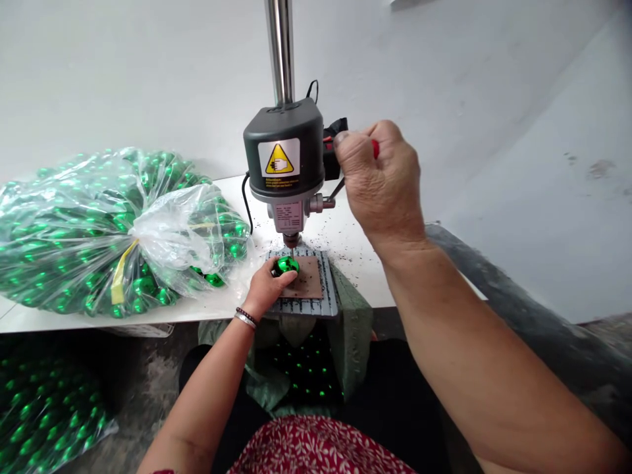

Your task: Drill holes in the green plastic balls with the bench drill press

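My left hand grips a shiny green ball between thumb and fingers, on a brown board that lies on the drill press's metal base. Right above the ball is the bit under the drill chuck; I cannot tell whether it touches the ball. My right hand is closed around the red-knobbed feed lever at the right of the dark drill press head. Most of the red knob is hidden by the fingers.
A tied clear plastic bag of green balls fills the left of the white table. Dark shavings lie around the base. Below the table edge, a green sack holds more balls, and another bag of balls stands at lower left.
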Motion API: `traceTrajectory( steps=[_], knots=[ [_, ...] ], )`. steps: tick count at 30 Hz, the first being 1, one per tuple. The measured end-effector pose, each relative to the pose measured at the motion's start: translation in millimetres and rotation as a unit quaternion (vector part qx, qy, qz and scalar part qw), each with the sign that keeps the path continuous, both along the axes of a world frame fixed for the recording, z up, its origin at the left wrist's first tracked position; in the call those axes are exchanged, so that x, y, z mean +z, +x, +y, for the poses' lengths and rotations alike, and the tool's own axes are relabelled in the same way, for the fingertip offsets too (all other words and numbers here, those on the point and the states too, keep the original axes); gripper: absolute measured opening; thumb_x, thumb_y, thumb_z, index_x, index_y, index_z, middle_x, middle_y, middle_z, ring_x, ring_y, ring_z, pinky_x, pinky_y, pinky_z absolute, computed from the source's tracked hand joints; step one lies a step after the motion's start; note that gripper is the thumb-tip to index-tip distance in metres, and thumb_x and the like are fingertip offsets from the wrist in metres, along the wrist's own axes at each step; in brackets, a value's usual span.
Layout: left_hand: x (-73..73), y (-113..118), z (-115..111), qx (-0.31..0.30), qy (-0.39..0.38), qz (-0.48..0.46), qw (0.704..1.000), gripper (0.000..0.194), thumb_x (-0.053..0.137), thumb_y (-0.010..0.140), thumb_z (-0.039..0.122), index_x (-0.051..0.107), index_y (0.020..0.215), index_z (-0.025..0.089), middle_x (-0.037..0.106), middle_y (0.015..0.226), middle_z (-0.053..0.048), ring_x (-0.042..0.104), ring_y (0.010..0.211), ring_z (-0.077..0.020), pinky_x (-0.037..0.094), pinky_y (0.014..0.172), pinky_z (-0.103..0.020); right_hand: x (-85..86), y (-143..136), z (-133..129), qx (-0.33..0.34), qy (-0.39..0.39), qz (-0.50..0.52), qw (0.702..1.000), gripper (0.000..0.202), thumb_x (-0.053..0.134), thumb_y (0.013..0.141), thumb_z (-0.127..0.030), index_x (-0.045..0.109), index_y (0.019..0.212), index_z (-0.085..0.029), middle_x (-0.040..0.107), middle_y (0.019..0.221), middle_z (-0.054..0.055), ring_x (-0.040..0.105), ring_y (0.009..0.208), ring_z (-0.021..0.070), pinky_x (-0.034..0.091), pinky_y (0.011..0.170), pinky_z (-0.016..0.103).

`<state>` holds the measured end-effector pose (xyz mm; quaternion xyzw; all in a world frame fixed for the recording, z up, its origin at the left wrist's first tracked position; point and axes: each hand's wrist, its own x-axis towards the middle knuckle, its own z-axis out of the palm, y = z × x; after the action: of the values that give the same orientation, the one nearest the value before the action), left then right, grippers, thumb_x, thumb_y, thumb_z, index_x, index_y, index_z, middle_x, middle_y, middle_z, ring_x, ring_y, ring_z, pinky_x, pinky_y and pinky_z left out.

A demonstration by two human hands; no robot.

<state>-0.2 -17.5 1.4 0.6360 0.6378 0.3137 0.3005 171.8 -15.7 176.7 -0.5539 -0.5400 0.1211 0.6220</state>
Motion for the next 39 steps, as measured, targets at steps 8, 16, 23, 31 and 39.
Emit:
traceTrajectory(
  steps=[8,16,23,31,39],
  knots=[
    [2.3,12,-3,-0.035,0.034,0.195,0.98,0.057,0.075,0.078,0.041,0.062,0.132,0.026,0.073,0.112,-0.009,0.066,0.106,-0.0297,0.047,0.091,-0.038,0.3,0,0,0.001,0.003,-0.007,1.0,0.034,0.056,0.091,-0.038,0.039,0.07,-0.016,0.034,0.06,-0.008,0.03,0.06,0.0018,0.029,0.064,0.02],
    [-6.1,12,-7,-0.043,0.031,0.098,0.994,0.053,0.072,0.08,0.037,0.062,0.13,0.022,0.073,0.093,-0.005,0.064,0.081,-0.022,0.048,0.074,-0.031,-7.9,2,-4,0.008,0.023,-0.007,1.0,0.034,0.059,0.088,-0.04,0.042,0.071,-0.016,0.033,0.059,-0.008,0.03,0.057,0.0023,0.03,0.061,0.02],
    [-4.2,14,-9,-0.036,0.019,0.088,0.995,0.051,0.072,0.079,0.038,0.064,0.127,0.023,0.07,0.085,-0.003,0.062,0.079,-0.021,0.047,0.074,-0.03,-30.0,5,-22,-0.017,0.057,-0.053,0.997,0.03,0.061,0.083,-0.044,0.048,0.073,-0.019,0.039,0.057,-0.007,0.029,0.056,0.0042,0.032,0.057,0.022],
    [-4.3,14,-10,-0.03,0.009,0.092,0.995,0.051,0.072,0.079,0.038,0.064,0.127,0.024,0.068,0.083,-0.003,0.061,0.077,-0.0211,0.046,0.072,-0.03,-43.4,6,-31,-0.031,0.071,-0.111,0.991,0.019,0.054,0.084,-0.034,0.046,0.071,-0.023,0.045,0.062,-0.003,0.042,0.06,0.0085,0.039,0.064,0.026],
    [-3.7,15,-11,-0.029,0.009,0.077,0.997,0.055,0.074,0.079,0.038,0.063,0.131,0.023,0.071,0.088,-0.006,0.064,0.084,-0.0255,0.048,0.075,-0.033,-61.0,2,-33,-0.069,0.109,-0.118,0.985,0.017,0.049,0.085,-0.037,0.047,0.074,-0.023,0.053,0.065,-0.002,0.045,0.059,0.0094,0.038,0.059,0.026]
  ],
)
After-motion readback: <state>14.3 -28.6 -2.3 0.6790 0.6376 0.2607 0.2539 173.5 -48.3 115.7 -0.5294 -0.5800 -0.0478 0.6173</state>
